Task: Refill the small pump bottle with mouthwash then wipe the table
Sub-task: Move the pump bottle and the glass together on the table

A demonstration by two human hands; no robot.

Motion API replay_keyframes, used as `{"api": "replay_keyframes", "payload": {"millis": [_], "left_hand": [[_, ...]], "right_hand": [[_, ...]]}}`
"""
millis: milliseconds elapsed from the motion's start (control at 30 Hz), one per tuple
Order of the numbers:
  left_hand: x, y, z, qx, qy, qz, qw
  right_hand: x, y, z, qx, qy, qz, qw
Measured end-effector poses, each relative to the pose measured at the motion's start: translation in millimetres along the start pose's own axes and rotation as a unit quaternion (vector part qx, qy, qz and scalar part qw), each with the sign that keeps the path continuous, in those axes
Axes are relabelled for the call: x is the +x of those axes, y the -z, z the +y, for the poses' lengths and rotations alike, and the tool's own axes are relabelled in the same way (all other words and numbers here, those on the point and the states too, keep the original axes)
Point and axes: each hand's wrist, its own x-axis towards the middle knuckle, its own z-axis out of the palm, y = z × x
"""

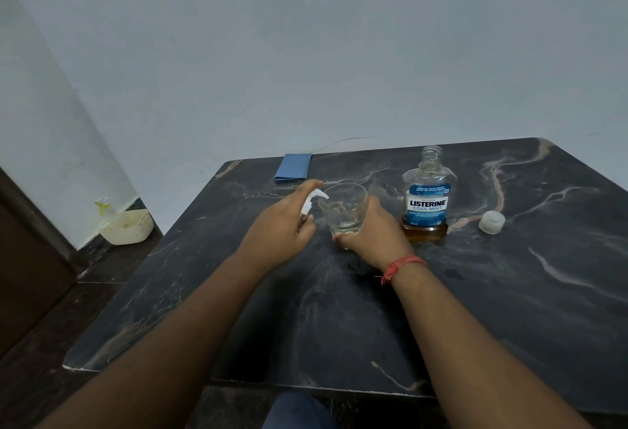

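My left hand (pixel 283 224) grips the small pump bottle, whose white pump head (pixel 314 200) points toward a clear glass (pixel 345 207); the bottle's body is hidden in my palm. My right hand (pixel 370 234) holds the glass low at its base on the dark marble table (pixel 509 292). To the right of the glass stands the uncapped Listerine mouthwash bottle (pixel 427 197), with a little amber liquid at the bottom. Its whitish cap (pixel 491 222) lies further to the right. A folded blue cloth (pixel 294 166) lies at the table's far edge.
The table stands against a pale wall. On the floor at the left, a cream plastic basket (pixel 127 226) sits near the corner, with a dark door beside it. My knee in blue trousers (pixel 299 411) shows below the table's near edge.
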Motion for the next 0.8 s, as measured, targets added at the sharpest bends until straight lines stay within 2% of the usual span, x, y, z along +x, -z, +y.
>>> {"api": "replay_keyframes", "payload": {"millis": [300, 600, 800], "left_hand": [[10.8, 0.7, 14.1, 0.008, 0.013, -0.042, 0.999], [14.9, -1.2, 17.9, 0.009, 0.033, -0.024, 0.999], [18.2, -2.7, 20.6, 0.034, 0.049, -0.030, 0.998]], "right_hand": [[-6.3, 0.7, -1.6, -0.012, 0.017, 0.019, 1.000], [-9.1, -0.2, -5.4, -0.099, 0.038, 0.056, 0.993], [-8.7, -0.4, -5.3, -0.105, 0.043, 0.054, 0.992]]}}
